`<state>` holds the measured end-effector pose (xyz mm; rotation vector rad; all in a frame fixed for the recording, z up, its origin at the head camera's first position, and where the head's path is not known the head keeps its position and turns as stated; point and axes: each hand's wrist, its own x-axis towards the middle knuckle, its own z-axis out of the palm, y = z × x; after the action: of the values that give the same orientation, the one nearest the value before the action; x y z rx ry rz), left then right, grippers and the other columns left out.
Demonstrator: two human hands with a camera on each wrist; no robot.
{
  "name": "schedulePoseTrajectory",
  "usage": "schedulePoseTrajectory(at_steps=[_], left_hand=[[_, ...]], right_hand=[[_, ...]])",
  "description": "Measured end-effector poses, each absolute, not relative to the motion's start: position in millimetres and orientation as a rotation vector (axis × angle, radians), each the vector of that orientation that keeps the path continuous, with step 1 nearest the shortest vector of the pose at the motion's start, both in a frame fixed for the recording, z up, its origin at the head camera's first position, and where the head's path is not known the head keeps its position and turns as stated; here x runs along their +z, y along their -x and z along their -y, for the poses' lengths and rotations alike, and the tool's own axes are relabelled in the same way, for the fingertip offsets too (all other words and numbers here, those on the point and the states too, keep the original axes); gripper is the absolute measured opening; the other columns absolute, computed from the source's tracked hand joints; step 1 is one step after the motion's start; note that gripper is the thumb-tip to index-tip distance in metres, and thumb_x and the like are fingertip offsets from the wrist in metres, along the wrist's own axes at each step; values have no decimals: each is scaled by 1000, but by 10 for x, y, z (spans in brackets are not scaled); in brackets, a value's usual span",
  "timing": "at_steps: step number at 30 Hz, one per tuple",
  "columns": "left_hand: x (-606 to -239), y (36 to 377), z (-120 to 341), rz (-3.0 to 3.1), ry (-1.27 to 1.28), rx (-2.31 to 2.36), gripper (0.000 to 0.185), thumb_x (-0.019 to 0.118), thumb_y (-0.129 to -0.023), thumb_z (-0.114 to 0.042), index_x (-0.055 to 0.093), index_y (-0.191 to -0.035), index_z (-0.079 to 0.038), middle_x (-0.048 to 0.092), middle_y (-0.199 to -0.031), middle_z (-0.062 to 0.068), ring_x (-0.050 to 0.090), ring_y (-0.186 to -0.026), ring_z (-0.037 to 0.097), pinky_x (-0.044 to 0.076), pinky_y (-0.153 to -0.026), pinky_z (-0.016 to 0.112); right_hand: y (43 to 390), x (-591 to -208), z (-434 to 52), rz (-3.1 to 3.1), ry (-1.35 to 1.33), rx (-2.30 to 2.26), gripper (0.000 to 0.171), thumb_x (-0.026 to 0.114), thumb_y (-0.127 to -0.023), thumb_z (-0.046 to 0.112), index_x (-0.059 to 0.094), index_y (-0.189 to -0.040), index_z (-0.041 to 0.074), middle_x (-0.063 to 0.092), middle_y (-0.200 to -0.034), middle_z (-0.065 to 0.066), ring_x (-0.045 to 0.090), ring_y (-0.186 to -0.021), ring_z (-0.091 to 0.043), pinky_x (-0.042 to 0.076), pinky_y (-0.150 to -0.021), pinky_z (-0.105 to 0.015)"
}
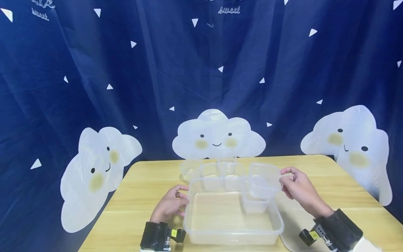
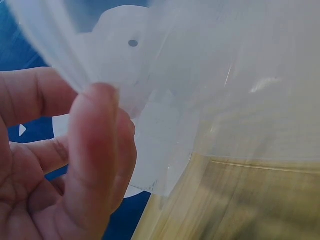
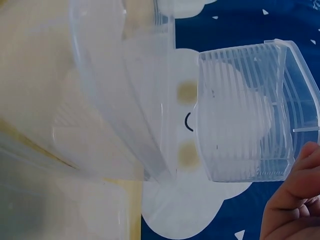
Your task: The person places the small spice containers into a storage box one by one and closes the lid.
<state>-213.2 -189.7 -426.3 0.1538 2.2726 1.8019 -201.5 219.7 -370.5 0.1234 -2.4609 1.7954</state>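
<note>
A large clear plastic box (image 1: 233,238) stands on the table, its side wall (image 2: 250,100) filling much of the left wrist view. My left hand (image 1: 171,204) is at the box's left side, thumb and fingers pinching its rim. With my right hand (image 1: 299,190) I hold a small ribbed clear container (image 3: 240,115) by its edge, tilted above the big box's back right corner. Inside the box, at its right side, sits another small clear container (image 1: 255,206), partly hidden by the raised one.
Several more clear containers (image 1: 190,170) are grouped behind the big box. A clear flat sheet, perhaps a lid (image 1: 296,224), lies on the table right of the box. The wooden table (image 1: 148,175) ends at a blue curtain (image 1: 157,70) with cloud prints.
</note>
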Motion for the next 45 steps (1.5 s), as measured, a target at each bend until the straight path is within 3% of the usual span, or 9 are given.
schedulePoseTrajectory(at_steps=[28, 45], left_hand=[[-4258, 2121, 1890, -2261, -159, 1807, 53, 60, -82, 4, 44, -132, 4, 54, -93, 13, 56, -76, 21, 57, -55, 34], [-4251, 2130, 1893, -2265, -147, 1814, 51, 62, -85, 3, 44, -132, 4, 55, -90, 11, 57, -76, 21, 57, -54, 35]], right_hand=[[1817, -3768, -2133, 2474, -148, 1783, 28, 49, -83, -4, 43, -110, -6, 51, -57, -4, 38, -41, -10, 33, -38, -23], [1749, -3770, -2130, 2499, -202, 1796, 33, 49, -83, -5, 42, -115, -7, 51, -58, -4, 39, -41, -10, 36, -38, -23]])
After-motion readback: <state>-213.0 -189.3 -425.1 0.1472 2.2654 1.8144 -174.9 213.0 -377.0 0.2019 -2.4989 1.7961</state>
